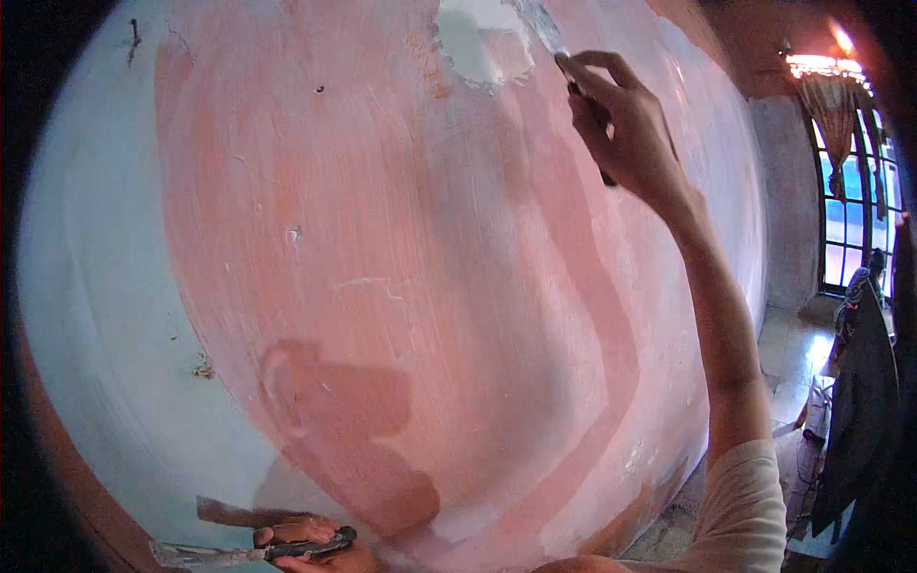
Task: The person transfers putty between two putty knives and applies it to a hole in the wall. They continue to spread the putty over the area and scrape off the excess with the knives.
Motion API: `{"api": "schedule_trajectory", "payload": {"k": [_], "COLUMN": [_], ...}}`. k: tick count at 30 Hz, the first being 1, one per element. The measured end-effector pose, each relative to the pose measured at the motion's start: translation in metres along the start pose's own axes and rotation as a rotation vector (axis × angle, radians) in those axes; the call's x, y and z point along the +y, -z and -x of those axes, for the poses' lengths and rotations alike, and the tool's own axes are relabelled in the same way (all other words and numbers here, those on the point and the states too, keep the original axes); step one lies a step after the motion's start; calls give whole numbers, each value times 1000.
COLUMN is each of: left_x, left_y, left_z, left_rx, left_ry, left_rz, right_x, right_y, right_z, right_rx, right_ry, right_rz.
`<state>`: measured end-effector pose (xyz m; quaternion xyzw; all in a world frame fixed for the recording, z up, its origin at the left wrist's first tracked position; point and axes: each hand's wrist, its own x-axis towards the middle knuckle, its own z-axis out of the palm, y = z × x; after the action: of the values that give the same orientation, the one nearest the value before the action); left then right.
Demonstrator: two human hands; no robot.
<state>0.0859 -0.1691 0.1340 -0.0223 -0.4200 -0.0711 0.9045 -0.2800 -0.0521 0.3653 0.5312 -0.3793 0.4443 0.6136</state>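
Observation:
High on the pink wall (pixel 363 229), my right hand (pixel 630 129) is closed around the dark handle of a putty knife (pixel 544 29). Its metal blade points up and left, at the right edge of a rough white filler patch (pixel 468 43). Whether the blade touches the wall is hard to tell. Down at the lower left, my left hand (pixel 330 556) grips a second putty knife (pixel 205 554) by its black handle. That one's wide blade points left and carries pale smears. Part of the left hand is cut off by the frame's bottom edge.
A pale blue-white painted band (pixel 105 286) runs down the wall's left side, with small holes and chips around. At the far right are a barred window (pixel 860 201), a lit lamp (pixel 826 67), dark hanging cloth (pixel 860 382) and a tiled floor (pixel 793 353).

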Motion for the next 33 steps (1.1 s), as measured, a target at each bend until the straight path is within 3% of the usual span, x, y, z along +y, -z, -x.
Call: {"api": "schedule_trajectory", "payload": {"k": [1,4,7,10,12,13,16,17,20,22,25,26,28,31,33], "left_x": [3,-7,-15,-22,-21,-21,-21,-20,-20,-22,-24,-22,-19,-22,-11], "left_y": [-2,11,10,19,10,7,10,10,8,14,8,9,13,19,17], "left_z": [0,-7,4,1,0,0,4,3,2,2,6,5,3,2,-6], "left_rx": [20,-188,102,-53,-21,2,40,34,2,-53,42,16,-35,-10,-86], "left_ry": [25,-99,-5,-32,-79,-106,-30,-35,-56,-71,-40,-31,-11,44,10], "left_rz": [-26,-24,-48,60,112,139,135,141,129,73,122,102,61,102,-52], "right_x": [16,22,12,-14,-53,-68,-80,-79,-60,-45,-13,4,16,52,68], "right_y": [-12,-20,-25,-18,6,19,38,39,32,29,40,38,47,56,56], "right_z": [-10,-18,-11,14,32,41,63,67,72,69,60,55,46,41,35], "right_rx": [29,-17,-93,-188,-324,-275,-36,-33,-177,-129,-86,23,-62,-175,-220], "right_ry": [-6,-106,-136,-129,-197,-84,-118,-210,-327,-270,-271,-143,-231,-29,8], "right_rz": [19,5,-21,-109,-117,-120,-114,-121,-54,13,100,105,80,374,369]}}
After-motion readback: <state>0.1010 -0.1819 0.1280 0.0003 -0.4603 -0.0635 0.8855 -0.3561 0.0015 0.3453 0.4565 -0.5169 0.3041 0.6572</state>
